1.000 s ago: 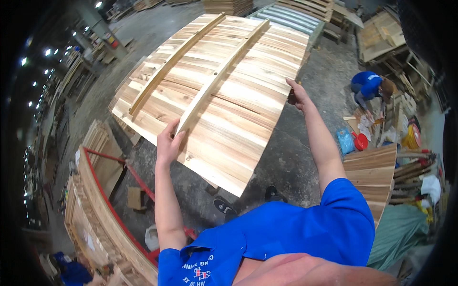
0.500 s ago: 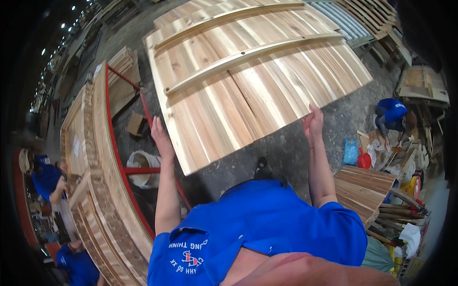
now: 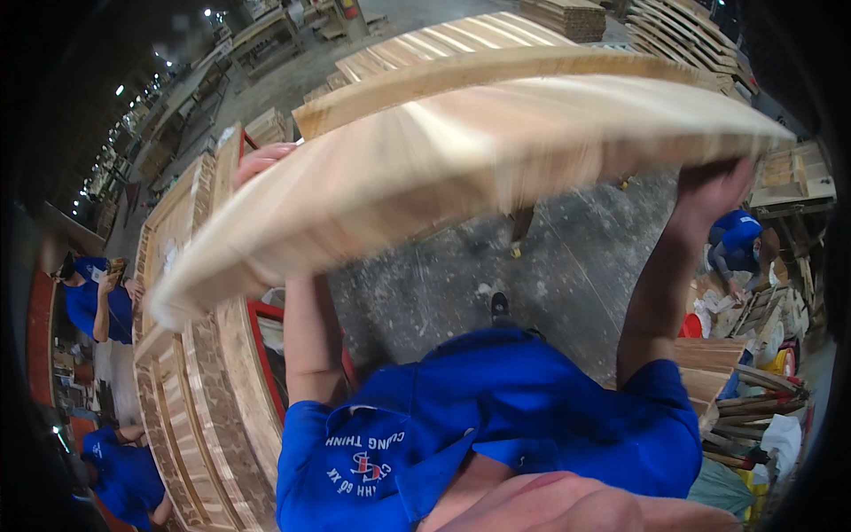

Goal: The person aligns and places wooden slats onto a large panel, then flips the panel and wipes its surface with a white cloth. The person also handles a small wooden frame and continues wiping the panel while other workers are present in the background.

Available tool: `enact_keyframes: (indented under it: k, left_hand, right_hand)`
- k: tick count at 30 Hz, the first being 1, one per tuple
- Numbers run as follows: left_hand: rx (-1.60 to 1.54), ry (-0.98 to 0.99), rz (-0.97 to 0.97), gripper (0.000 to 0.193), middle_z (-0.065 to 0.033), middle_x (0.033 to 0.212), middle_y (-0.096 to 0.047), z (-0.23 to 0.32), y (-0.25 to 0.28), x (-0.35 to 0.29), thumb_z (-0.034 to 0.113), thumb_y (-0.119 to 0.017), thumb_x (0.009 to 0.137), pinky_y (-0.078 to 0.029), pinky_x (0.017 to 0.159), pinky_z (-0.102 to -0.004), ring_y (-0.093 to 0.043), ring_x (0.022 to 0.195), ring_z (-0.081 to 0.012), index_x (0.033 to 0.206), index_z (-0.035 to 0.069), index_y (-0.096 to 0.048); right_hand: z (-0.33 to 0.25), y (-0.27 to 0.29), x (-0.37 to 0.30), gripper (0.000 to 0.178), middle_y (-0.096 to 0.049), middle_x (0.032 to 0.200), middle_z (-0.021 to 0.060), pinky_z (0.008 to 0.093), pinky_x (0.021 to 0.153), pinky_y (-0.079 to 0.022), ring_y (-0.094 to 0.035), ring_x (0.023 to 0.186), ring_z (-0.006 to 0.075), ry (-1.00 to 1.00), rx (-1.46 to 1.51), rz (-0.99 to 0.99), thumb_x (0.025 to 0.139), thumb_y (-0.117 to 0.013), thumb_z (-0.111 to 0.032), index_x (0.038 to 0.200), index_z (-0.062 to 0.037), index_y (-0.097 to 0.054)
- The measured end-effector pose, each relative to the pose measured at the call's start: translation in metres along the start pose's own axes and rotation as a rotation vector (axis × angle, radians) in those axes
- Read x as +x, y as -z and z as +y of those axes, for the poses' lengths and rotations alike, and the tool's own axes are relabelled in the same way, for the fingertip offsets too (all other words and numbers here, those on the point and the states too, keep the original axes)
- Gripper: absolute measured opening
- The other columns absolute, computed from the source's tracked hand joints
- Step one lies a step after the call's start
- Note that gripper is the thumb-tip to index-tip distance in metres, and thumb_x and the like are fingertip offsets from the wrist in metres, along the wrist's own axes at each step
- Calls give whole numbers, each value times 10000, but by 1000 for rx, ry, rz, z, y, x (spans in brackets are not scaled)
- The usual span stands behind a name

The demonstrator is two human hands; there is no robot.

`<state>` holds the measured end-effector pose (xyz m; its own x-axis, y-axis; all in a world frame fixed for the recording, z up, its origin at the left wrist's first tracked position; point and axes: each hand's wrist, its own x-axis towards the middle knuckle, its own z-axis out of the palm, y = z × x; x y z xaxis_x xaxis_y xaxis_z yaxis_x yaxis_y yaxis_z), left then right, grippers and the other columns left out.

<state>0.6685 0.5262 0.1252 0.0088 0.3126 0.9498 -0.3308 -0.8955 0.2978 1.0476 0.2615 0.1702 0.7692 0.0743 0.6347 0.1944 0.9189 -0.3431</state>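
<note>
A large wooden panel (image 3: 461, 151) made of light and dark strips is held up in front of my chest, tilted, its near edge high and blurred by motion. A batten (image 3: 514, 66) runs across its upper face. My left hand (image 3: 264, 161) grips the panel's left edge, with some fingers showing over it; the rest of that hand is behind the wood. At the right end, my right hand (image 3: 716, 188) holds the near edge from below, its fingers partly hidden and in shadow.
To my left stands a long wooden frame (image 3: 191, 372) beside a red metal stand (image 3: 266, 355). Co-workers in blue are at the left (image 3: 102, 297), lower left (image 3: 124, 474) and right (image 3: 737, 239). A striped board (image 3: 705, 363) and scrap wood (image 3: 753, 408) lie at right.
The panel has risen and come closer, tipping so that its near edge faces me. Both my hands have gone up with it, the right one also outward to the right.
</note>
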Motion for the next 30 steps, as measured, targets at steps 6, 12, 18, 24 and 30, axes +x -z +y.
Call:
enact_keyframes:
  k: [6,12,18,24,30]
  left_hand:
    - [519,-184,81,485,-93,951,-615,-16,-11,173,404,-612,860,-450,773,-323,-565,870,-172,1017,-54,-580]
    - [433,186,104,543,-90,1135,-572,-88,-31,280,442,-550,890,-474,816,-356,-565,995,-218,1192,-9,-516]
    - [478,127,290,435,70,573,-502,-130,-27,299,481,-590,874,-312,417,-258,-413,478,-62,648,110,-619]
    - [769,6,352,427,9,826,-542,-149,-15,267,490,-485,902,-382,632,-298,-488,722,-121,909,72,-575]
    - [737,451,276,544,-53,1079,-583,-219,31,121,498,-380,931,-452,846,-338,-564,965,-179,1170,34,-532]
  right_hand:
    - [55,-62,140,333,-613,1053,163,361,824,-498,-610,935,227,119,-558,-240,948,-463,-251,1116,16,-570]
    - [228,27,223,339,-613,1056,163,358,826,-495,-608,937,227,-149,-935,-402,947,-466,-253,1118,21,-570]
    - [390,137,245,346,-614,1060,163,355,828,-492,-605,938,227,-311,-1132,-600,946,-470,-256,1120,27,-570]
    - [520,151,216,353,-614,1063,162,351,830,-488,-603,940,227,-437,-1129,-658,945,-473,-258,1122,32,-570]
    - [547,131,182,360,-614,1067,162,348,832,-485,-600,941,226,-470,-1148,-651,944,-477,-261,1123,37,-570]
